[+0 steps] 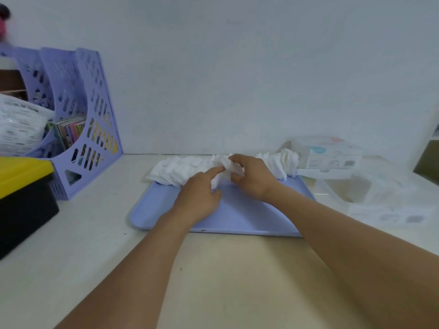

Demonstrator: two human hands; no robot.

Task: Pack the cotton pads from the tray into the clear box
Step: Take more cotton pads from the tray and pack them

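While bare lilac floor fills the near half of the tray (237, 217), the cotton pads (175, 168) line its far edge against the wall. Both hands meet mid-row: right hand (251, 178) grips a bunch of pads, left hand (199, 198) pinches them with forefinger extended. To the right stands the clear box (351, 188); its label print is too blurred to read.

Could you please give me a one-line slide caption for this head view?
Both hands gather cotton pads at the far edge of a blue tray, clear box waiting alongside.
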